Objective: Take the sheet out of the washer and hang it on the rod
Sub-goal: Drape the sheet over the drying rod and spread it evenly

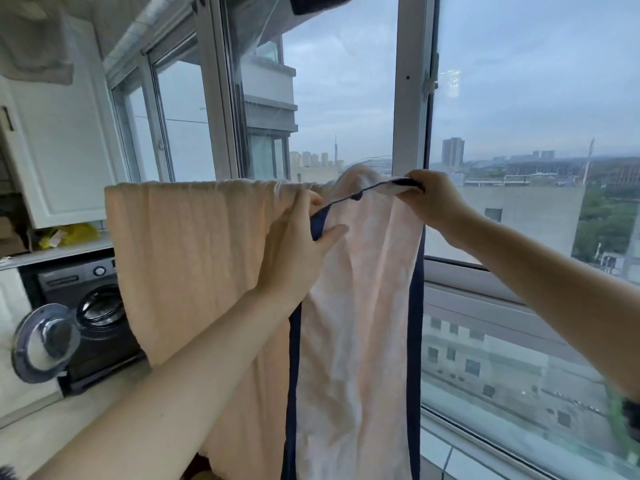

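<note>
Across the far side of my view, from nine to three o'clock, runs the window [346, 98], its glass showing grey sky and city blocks. In front of it, filling the centre, hangs the sheet [194, 265]: pale peach cloth with a dark navy border, draped over the rod so that folds fall on the near side. The rod itself I cannot make out; the cloth hides it all along the top fold. At eight o'clock sits the washer [93, 313], dark-fronted, its round door [45, 342] swung open toward me. Above it, at nine o'clock, a white cabinet [59, 143] hangs over a shelf where a yellow bag [74, 233] lies.

My left hand [301, 247] reaches up to the middle of the top fold; its grip pinches the navy border between thumb and fingers, just beside the hanging peach panel. My right hand [433, 206] is at one o'clock, a little higher, its grip curled round the corner of the sheet, where dark edging and a scrap of white cloth show. Between the two hands the border is stretched into a thin dark line.
</note>
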### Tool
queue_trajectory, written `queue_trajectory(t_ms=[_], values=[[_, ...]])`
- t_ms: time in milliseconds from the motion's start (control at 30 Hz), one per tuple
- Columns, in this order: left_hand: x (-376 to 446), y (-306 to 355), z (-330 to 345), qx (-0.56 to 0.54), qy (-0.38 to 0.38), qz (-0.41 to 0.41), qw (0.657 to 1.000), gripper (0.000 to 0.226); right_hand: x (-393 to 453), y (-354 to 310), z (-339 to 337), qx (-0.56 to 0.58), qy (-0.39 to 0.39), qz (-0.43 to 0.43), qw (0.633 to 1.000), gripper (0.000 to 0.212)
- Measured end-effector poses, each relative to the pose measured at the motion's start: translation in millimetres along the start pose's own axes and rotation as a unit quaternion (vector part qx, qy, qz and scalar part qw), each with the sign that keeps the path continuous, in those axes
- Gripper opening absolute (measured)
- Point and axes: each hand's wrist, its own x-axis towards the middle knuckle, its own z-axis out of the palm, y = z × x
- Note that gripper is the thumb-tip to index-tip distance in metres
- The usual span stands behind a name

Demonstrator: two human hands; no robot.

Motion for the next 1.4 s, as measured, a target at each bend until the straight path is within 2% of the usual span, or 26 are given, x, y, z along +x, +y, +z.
queue_trajectory(t_ms=[33, 100, 200, 233, 333, 433, 500, 533, 600, 667, 700, 733, 833, 933, 1000, 1100, 1167, 1233, 1333, 1400], values=[[-3.5, -3.4, 1.5, 0.033, -0.028, -0.004, 0.999, 0.039, 5.3, -5.0, -0.5, 0.007, 0.008, -0.002, 1.000, 0.024], [-11.4, -8.2, 4.7, 0.088, -0.069, -0.016, 0.994, 0.035, 16.0, -17.1, -1.5, 0.025, 0.024, -0.011, 0.999, 0.029], [-18.1, -12.1, 7.3, 0.062, -0.077, -0.034, 0.994, 0.017, 30.9, -30.0, -0.6, 0.030, 0.008, -0.009, 0.999, 0.035], [-17.8, -13.1, 7.1, 0.052, -0.067, -0.042, 0.996, 0.013, 34.3, -30.8, 1.0, 0.025, -0.009, 0.006, 1.000, 0.034], [-11.9, -14.5, 4.0, 0.043, -0.031, -0.068, 0.996, 0.027, 36.6, -26.9, 8.1, 0.037, -0.075, 0.061, 0.995, 0.028], [-6.3, -17.4, -2.3, 0.045, -0.030, -0.082, 0.995, 0.034, 25.3, -23.7, 11.5, 0.114, -0.167, 0.090, 0.975, 0.026], [-4.8, -23.6, -6.0, 0.101, -0.049, -0.086, 0.990, 0.032, 19.1, -20.5, 10.9, 0.186, -0.231, 0.089, 0.951, 0.018], [-3.6, -27.9, -6.9, 0.136, -0.052, -0.086, 0.986, 0.027, 17.0, -18.4, 10.8, 0.188, -0.254, 0.078, 0.945, 0.016], [-0.1, -36.5, -7.9, 0.173, -0.039, -0.090, 0.980, 0.021, 17.2, -13.5, 14.4, 0.074, -0.272, 0.030, 0.959, 0.017], [6.2, -43.5, -10.0, 0.139, -0.016, -0.105, 0.985, 0.017, 19.5, -7.4, 25.3, -0.053, -0.265, -0.008, 0.963, 0.020], [9.6, -44.9, -11.6, 0.097, -0.005, -0.120, 0.988, 0.019, 20.6, -4.9, 31.2, -0.074, -0.255, -0.007, 0.964, 0.017], [12.5, -44.5, -13.4, 0.051, 0.002, -0.138, 0.989, 0.020, 21.6, -3.1, 36.0, -0.078, -0.245, 0.000, 0.966, 0.013], [19.1, -42.2, -16.0, -0.028, 0.001, -0.181, 0.983, 0.021, 29.7, 0.9, 39.5, -0.036, -0.235, 0.048, 0.970, 0.017], [24.0, -42.8, -16.0, -0.063, -0.013, -0.165, 0.984, 0.010, 36.6, 0.0, 32.2, -0.027, -0.243, 0.087, 0.966, 0.023], [25.5, -43.3, -17.8, -0.039, -0.025, -0.130, 0.990, 0.016, 46.1, -4.2, 24.1, -0.018, -0.195, 0.088, 0.977, 0.029], [25.8, -37.7, -20.5, 0.008, -0.032, -0.042, 0.999, 0.035, 67.6, -21.9, 10.5, 0.074, -0.103, 0.077, 0.989, 0.024], [30.4, -32.9, -21.4, 0.018, -0.005, 0.006, 1.000, 0.030, 82.7, -39.0, 6.9, 0.090, -0.064, 0.049, 0.993, 0.025], [38.4, -32.7, -23.9, 0.035, 0.045, 0.020, 0.998, 0.024, 93.1, -53.0, 12.5, 0.089, -0.040, 0.016, 0.995, 0.025], [39.6, -42.8, -26.7, 0.064, 0.068, 0.008, 0.996, 0.012, 96.6, -50.9, 27.9, 0.016, -0.044, -0.007, 0.999, 0.028], [24.5, -52.4, -19.0, 0.098, -0.003, -0.014, 0.995, 0.024, 88.5, -28.3, 35.0, -0.035, -0.111, 0.016, 0.993, 0.020]])
